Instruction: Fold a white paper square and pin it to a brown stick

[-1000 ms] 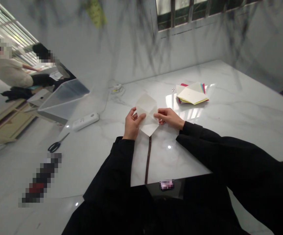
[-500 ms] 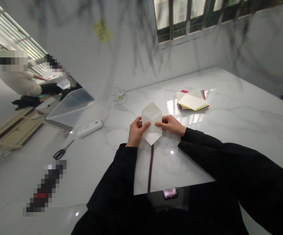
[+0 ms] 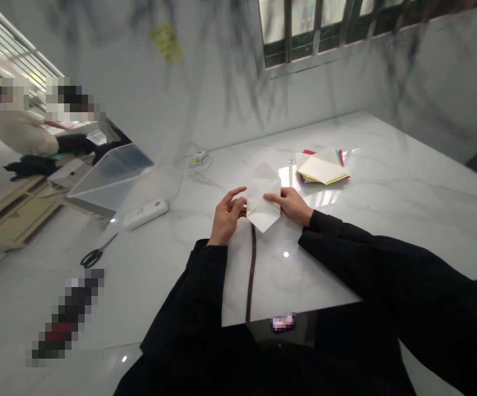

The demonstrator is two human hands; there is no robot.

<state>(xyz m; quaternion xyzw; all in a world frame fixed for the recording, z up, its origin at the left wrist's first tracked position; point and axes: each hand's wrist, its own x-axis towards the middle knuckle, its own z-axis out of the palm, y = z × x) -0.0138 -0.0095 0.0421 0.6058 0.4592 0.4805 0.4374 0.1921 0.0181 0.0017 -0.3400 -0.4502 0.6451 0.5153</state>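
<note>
My right hand (image 3: 294, 204) pinches the right side of a cream paper envelope (image 3: 263, 212), its thumb lying across the front. The envelope is held above the table, with pointed flaps at top and bottom. At its left edge is my left hand (image 3: 225, 217), fingers spread and not gripping the paper; whether a fingertip touches the edge I cannot tell. Beneath the envelope a dark brown strip (image 3: 251, 275) runs down the white marbled table (image 3: 407, 220) to the front edge.
Coloured and cream papers (image 3: 323, 168) lie stacked at the back right, with small beads (image 3: 291, 160) beside them. On the left are black scissors (image 3: 93, 257), a white power strip (image 3: 146, 214), a clear plastic bin (image 3: 106, 176) and a blurred dark object (image 3: 67, 319). Two people sit beyond.
My left hand has let go of the envelope's left side and its fingers have spread. The envelope has moved slightly right and up in my right hand.
</note>
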